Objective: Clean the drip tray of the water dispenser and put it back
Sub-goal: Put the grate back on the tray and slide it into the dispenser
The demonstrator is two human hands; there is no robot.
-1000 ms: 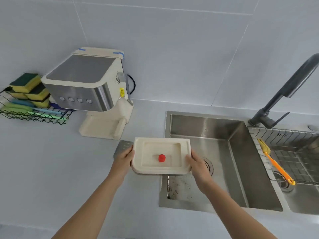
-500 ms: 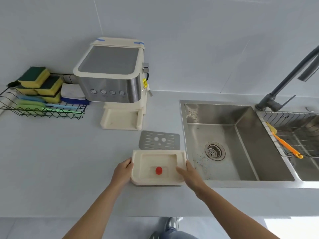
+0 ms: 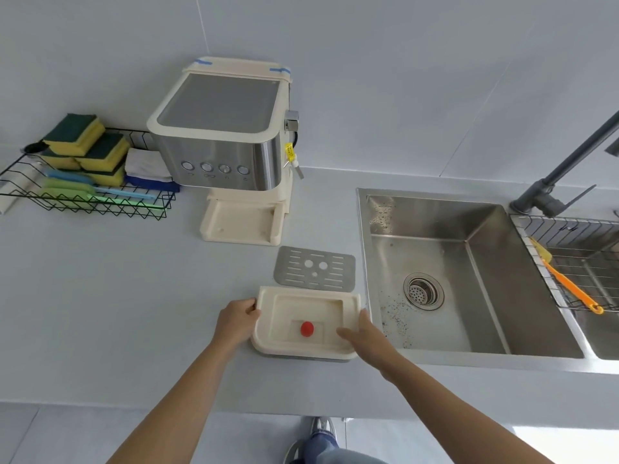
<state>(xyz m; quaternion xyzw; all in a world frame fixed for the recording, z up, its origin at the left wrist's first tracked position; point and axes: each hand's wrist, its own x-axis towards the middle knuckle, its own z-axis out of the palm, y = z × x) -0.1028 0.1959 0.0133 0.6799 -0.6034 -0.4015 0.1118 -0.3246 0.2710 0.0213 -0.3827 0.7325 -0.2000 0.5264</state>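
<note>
I am watching both hands holding the cream drip tray point(image 3: 306, 308) on the counter point(image 3: 100, 296), just left of the sink point(image 3: 469, 279) and in front of the water dispenser point(image 3: 224, 152). The left hand point(image 3: 236, 321) is gripping its left edge, and the right hand point(image 3: 363, 334) is clasping the right rim, thumb lying inside. The metal grate point(image 3: 315, 269) is lying flat just behind the tray.

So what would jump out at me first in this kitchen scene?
Probably the cream drip tray with its red float, held at both ends by the left hand and right hand on the counter's front edge. Behind it lies the metal grate, then the water dispenser; the steel sink is to the right.
</note>
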